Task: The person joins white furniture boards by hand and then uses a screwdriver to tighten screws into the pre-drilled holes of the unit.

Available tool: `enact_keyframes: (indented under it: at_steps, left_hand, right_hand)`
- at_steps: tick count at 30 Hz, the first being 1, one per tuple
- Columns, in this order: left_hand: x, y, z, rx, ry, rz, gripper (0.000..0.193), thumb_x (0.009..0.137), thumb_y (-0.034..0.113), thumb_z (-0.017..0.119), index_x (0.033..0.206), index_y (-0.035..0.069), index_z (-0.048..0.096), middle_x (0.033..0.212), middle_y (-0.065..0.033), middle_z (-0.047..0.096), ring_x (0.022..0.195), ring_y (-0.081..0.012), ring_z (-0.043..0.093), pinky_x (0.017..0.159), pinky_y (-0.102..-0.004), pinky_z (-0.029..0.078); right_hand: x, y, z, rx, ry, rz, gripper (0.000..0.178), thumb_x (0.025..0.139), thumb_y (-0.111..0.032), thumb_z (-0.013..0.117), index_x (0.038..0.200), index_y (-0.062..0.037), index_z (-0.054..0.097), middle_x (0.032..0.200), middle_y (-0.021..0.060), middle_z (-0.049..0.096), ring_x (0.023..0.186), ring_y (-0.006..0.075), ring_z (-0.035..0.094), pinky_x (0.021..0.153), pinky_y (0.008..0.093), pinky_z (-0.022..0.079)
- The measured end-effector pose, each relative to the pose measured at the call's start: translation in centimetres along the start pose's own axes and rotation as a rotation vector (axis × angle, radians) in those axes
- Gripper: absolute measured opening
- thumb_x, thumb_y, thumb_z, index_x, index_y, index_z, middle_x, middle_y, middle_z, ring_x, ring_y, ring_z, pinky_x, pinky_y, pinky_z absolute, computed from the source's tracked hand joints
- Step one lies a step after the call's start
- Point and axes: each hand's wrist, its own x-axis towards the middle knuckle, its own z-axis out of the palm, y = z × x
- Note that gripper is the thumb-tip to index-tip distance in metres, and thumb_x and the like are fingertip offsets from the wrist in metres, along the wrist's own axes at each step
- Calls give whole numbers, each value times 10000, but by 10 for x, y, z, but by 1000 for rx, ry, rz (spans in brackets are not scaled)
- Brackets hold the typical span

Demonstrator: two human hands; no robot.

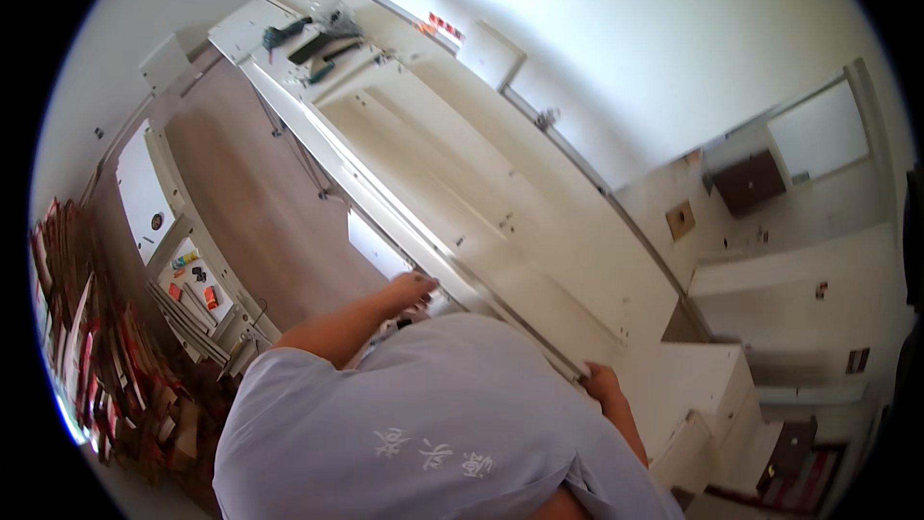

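The grey shirt [414, 404] fills the lower middle and hides part of the near edge of the white unit [433, 159]. This long unit lies slanting across the middle, from the upper left toward the lower right. The right hand [604, 382] touches the near edge with bent fingers; its fingertips are hard to see, so I cannot tell if it grips. The left hand [412, 291] is half open, with fingers curled, just beside the same edge; if it holds something, I cannot tell. A pale panel [377, 246] shows beyond this hand, partly covered by the unit.

Farther away, on the left, two small orange boxes [211, 297] lie near a bottle [185, 258]. The pile of cardboard [106, 366] is blurred and cut off by the dark rim. On the unit's far end, tools [313, 46] overlap beside a clear bag [334, 16], difficult to separate.
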Motion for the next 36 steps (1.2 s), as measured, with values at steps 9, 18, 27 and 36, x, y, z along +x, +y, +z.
enact_keyframes:
  at_steps: [9, 18, 27, 36]
  left_hand:
    - [-30, -117, -61, -8, 324, -99, 310, 987, 298, 671, 1059, -3, 668, 863, -119, 725, 706, -190, 693, 581, -336, 532]
    - [-40, -141, -80, 86, 339, -110, 289, 990, 278, 671, 1082, 5, 661, 849, -95, 709, 702, -181, 678, 583, -339, 523]
    - [-11, -115, -95, 88, 326, -77, 307, 1001, 272, 656, 1129, -7, 656, 912, -93, 722, 748, -169, 683, 619, -328, 528]
    - [-12, -80, -76, 335, 227, -39, 303, 1008, 263, 650, 1141, -8, 669, 924, -99, 731, 765, -167, 691, 633, -319, 536]
  right_hand:
    - [3, -20, 31, -88, 106, 163, 430, 863, -260, 756, 1281, -170, 711, 1236, 142, 726, 1147, 356, 679, 975, 468, 546]
    - [1, -20, 35, -172, 172, 89, 364, 843, -236, 762, 1192, -138, 720, 1158, 137, 721, 1102, 365, 676, 942, 477, 546]
    - [-6, -26, 36, -90, 264, 110, 285, 858, -182, 763, 1128, -114, 700, 1136, 132, 700, 1090, 359, 661, 914, 499, 529]
    - [7, -10, 70, -90, 239, 202, 306, 871, -128, 730, 1168, -112, 657, 1188, 127, 671, 1152, 347, 627, 963, 509, 482]
